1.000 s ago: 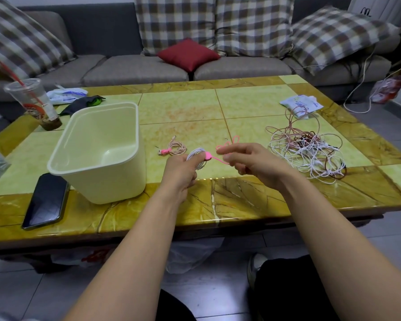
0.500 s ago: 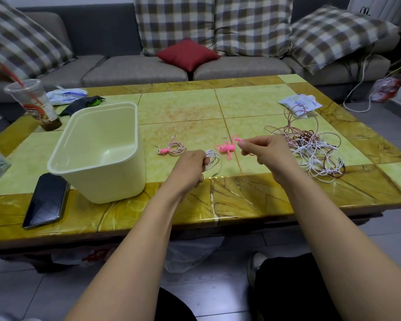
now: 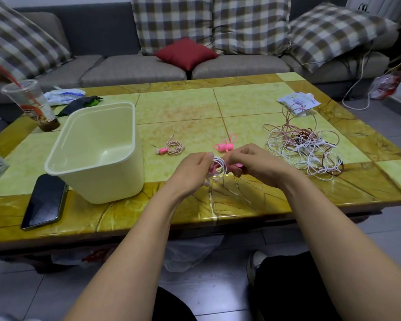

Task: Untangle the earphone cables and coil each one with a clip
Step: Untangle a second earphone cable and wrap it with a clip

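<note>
My left hand (image 3: 191, 171) pinches a small coil of white earphone cable (image 3: 218, 170) just above the table's front part. My right hand (image 3: 255, 164) meets it from the right and holds a pink clip (image 3: 237, 166) against the coil. A heap of spare pink clips (image 3: 225, 145) lies just behind my hands. To the left of them rests a pink-beige cable coil (image 3: 173, 147) bound with a pink clip. A tangle of white, pink and brown cables (image 3: 303, 149) sprawls at the right.
A cream plastic tub (image 3: 95, 147) stands at the left on the yellow tiled table (image 3: 195, 107), with a black phone (image 3: 45, 201) at its near side and a drink cup (image 3: 30, 105) behind. White packets (image 3: 299, 103) lie at the far right. A sofa with cushions runs behind.
My right hand took a pink clip from the heap and came back left to the white coil in my left hand. Both hands now meet at the coil.
</note>
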The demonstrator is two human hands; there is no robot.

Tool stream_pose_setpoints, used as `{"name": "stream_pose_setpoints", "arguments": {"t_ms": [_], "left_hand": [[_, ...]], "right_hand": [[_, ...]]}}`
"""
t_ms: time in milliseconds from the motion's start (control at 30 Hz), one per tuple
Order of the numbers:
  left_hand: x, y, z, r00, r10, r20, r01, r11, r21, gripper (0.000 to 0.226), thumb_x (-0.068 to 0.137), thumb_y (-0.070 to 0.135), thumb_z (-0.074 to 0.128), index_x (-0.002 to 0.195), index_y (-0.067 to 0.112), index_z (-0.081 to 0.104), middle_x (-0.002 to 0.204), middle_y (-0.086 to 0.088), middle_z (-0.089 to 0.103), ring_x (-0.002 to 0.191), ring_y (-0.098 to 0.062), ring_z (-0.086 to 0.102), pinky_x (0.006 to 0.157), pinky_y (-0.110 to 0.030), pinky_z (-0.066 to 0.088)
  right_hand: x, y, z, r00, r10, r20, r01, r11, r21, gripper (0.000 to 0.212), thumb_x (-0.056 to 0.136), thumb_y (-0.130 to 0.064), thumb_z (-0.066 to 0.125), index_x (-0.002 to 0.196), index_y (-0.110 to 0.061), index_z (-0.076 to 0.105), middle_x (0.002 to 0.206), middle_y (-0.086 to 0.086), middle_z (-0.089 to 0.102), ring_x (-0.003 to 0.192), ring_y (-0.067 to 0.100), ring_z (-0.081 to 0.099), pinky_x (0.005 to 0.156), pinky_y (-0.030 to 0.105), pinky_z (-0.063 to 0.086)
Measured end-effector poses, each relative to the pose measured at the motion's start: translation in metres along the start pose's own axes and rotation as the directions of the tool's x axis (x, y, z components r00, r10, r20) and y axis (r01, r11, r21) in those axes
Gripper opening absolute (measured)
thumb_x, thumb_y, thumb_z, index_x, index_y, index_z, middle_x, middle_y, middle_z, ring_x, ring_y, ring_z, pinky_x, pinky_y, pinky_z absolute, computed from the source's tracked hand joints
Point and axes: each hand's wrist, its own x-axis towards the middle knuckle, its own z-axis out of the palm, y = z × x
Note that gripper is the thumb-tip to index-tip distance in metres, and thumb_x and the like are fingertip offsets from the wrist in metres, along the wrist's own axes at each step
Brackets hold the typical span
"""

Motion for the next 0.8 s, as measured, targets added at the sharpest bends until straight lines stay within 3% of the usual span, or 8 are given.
{"name": "stream_pose_setpoints", "arguments": {"t_ms": [100,167,233,333,433,600,800], "left_hand": [[0.001,-0.001,0.001,1.000,-0.006,-0.015,0.006,1.000,0.002,0.040,0.105,0.023,0.034,0.067,0.015,0.043,0.061,0.003,0.044,0.046,-0.005,0.038,0.040,-0.010,0.029],[0.002,-0.002,0.001,1.000,-0.019,-0.002,0.019,1.000,-0.007,0.039,0.104,0.024,0.034,0.068,0.015,0.042,0.059,0.005,0.041,0.044,-0.005,0.036,0.040,-0.013,0.029],[0.002,-0.002,0.000,0.999,-0.033,0.000,0.033,0.999,-0.044,0.038,0.104,0.025,0.035,0.068,0.015,0.040,0.058,0.005,0.036,0.043,-0.005,0.032,0.039,-0.012,0.029],[0.002,-0.001,-0.002,0.998,-0.054,0.016,0.056,0.986,-0.158,0.036,0.103,0.024,0.036,0.068,0.015,0.038,0.054,0.007,0.029,0.038,-0.005,0.025,0.038,-0.015,0.026],[0.001,-0.002,-0.004,0.996,-0.061,0.057,0.071,0.978,-0.196,0.034,0.103,0.025,0.037,0.072,0.015,0.044,0.052,0.011,0.032,0.039,-0.006,0.026,0.040,-0.018,0.023],[-0.002,-0.003,-0.009,0.987,-0.028,0.158,0.066,0.967,-0.244,0.027,0.105,0.026,0.037,0.084,0.015,0.051,0.061,0.008,0.034,0.042,-0.005,0.029,0.041,-0.015,0.025],[-0.003,-0.002,-0.014,0.978,-0.063,0.197,0.105,0.972,-0.211,0.026,0.104,0.026,0.041,0.094,0.011,0.059,0.068,0.004,0.046,0.044,-0.005,0.028,0.041,-0.014,0.024]], "right_hand": [[-0.001,0.001,0.000,0.999,0.001,0.037,-0.002,1.000,0.015,0.026,0.092,-0.024,0.064,0.067,-0.018,0.072,0.057,-0.005,0.047,0.059,0.011,0.037,0.062,0.028,0.031],[-0.001,0.001,0.001,0.999,-0.015,0.035,0.016,0.999,-0.046,0.019,0.087,-0.024,0.070,0.068,-0.021,0.074,0.058,-0.012,0.052,0.060,0.009,0.036,0.061,0.028,0.029],[-0.001,0.002,0.002,0.999,-0.026,0.036,0.026,1.000,-0.013,0.012,0.085,-0.022,0.071,0.076,-0.015,0.074,0.059,-0.010,0.050,0.059,0.009,0.035,0.060,0.026,0.029],[0.000,0.003,-0.002,0.998,-0.017,0.061,0.009,0.991,0.130,0.015,0.081,-0.026,0.068,0.083,-0.012,0.073,0.058,-0.006,0.042,0.058,0.010,0.033,0.059,0.024,0.028],[0.001,0.007,-0.005,0.994,-0.027,0.102,0.003,0.973,0.232,0.020,0.085,-0.024,0.063,0.094,-0.008,0.072,0.071,-0.002,0.047,0.062,0.008,0.035,0.061,0.023,0.028],[0.001,0.009,-0.007,0.994,-0.025,0.103,-0.003,0.966,0.258,0.026,0.085,-0.026,0.061,0.099,-0.008,0.074,0.086,0.003,0.051,0.065,0.006,0.037,0.060,0.019,0.030],[0.001,0.011,-0.008,0.995,-0.022,0.094,0.001,0.976,0.219,0.028,0.084,-0.025,0.061,0.100,-0.003,0.069,0.076,0.000,0.047,0.061,0.007,0.035,0.057,0.018,0.030]]}}
